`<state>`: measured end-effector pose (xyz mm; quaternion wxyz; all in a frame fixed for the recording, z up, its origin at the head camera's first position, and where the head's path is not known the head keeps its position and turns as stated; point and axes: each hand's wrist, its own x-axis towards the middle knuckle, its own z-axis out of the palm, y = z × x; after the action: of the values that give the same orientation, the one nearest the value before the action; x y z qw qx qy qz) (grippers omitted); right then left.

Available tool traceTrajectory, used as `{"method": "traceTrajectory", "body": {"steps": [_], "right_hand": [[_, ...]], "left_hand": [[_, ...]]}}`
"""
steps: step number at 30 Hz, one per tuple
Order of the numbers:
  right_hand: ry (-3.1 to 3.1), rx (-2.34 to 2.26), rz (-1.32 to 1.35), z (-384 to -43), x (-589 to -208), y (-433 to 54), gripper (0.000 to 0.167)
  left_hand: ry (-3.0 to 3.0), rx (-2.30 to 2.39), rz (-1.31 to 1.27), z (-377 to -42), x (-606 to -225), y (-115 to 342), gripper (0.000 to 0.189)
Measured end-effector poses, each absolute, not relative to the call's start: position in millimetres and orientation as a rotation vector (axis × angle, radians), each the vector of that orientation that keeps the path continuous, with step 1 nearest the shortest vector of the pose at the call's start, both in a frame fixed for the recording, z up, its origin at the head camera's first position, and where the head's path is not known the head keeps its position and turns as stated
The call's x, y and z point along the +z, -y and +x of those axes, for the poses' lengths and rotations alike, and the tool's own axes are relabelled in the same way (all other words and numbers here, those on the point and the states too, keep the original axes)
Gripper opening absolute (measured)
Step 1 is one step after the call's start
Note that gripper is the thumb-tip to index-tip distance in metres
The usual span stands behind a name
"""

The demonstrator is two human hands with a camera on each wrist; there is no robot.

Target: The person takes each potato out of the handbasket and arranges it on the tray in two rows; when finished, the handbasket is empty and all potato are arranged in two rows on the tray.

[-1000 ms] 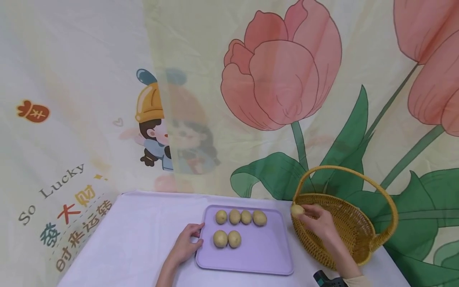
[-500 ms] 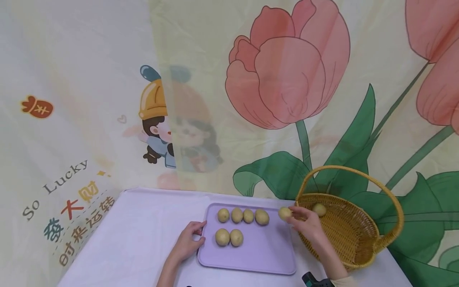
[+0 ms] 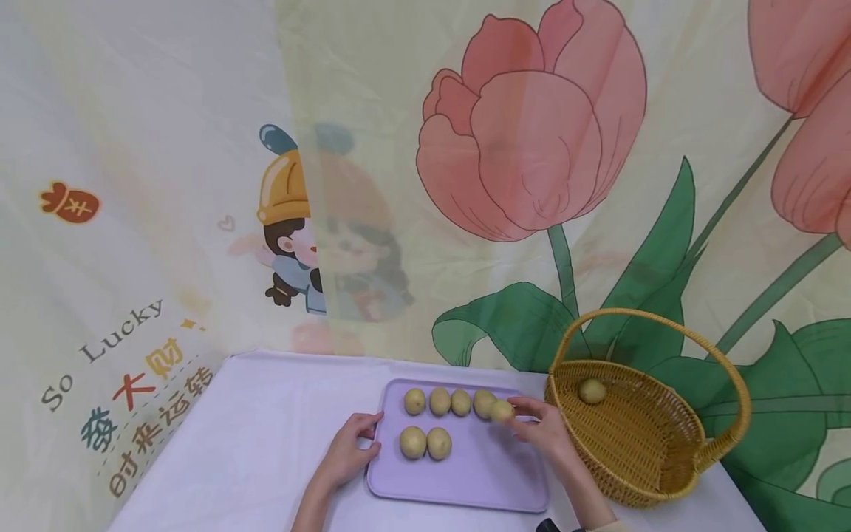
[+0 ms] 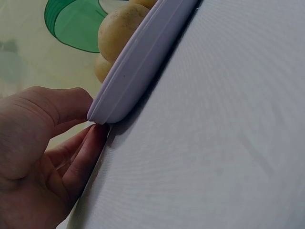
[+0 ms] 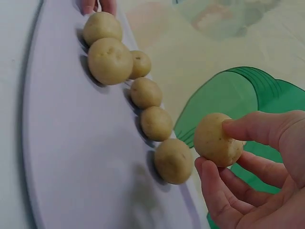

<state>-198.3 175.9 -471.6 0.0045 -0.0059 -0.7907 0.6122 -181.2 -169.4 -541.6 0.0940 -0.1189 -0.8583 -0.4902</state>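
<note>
My right hand (image 3: 541, 428) pinches a small potato (image 5: 217, 139) between thumb and fingertips, above the right part of the lilac tray (image 3: 492, 480). In the head view this potato overlaps the right-end potato (image 3: 484, 403) of the back row. My left hand (image 3: 349, 449) holds the tray's left edge, its thumb and fingers at the rim, as the left wrist view also shows. Several potatoes lie in a line along the tray's back; two more, a left one (image 3: 413, 442) and a right one (image 3: 439, 443), sit side by side in front.
A wicker basket (image 3: 598, 462) with a tall arched handle stands right of the tray, one potato (image 3: 592, 391) inside against its back wall. White cloth (image 3: 266, 414) covers the table. A printed curtain with tulips (image 3: 532, 155) hangs behind.
My right hand has carried the potato left from the basket's rim to over the tray, beside the back row. The left hand stays at the tray's edge.
</note>
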Motion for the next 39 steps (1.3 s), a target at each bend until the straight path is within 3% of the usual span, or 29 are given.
{"method": "traceTrajectory", "body": {"steps": [8,16,39], "right_hand": [[2.524,1.924,0.160,-194,-487,-163,0.043],[2.538,1.969,0.104,-188,-499,-147,0.046],[2.630,1.873,0.263,-181,-510,-133,0.038]], "left_hand": [[2.556,-1.451,-0.339,-181,-541,168,0.050],[2.582,-1.451,-0.306,-181,-540,168,0.050],[2.578,-1.447,-0.294,-181,-539,167,0.050]]}}
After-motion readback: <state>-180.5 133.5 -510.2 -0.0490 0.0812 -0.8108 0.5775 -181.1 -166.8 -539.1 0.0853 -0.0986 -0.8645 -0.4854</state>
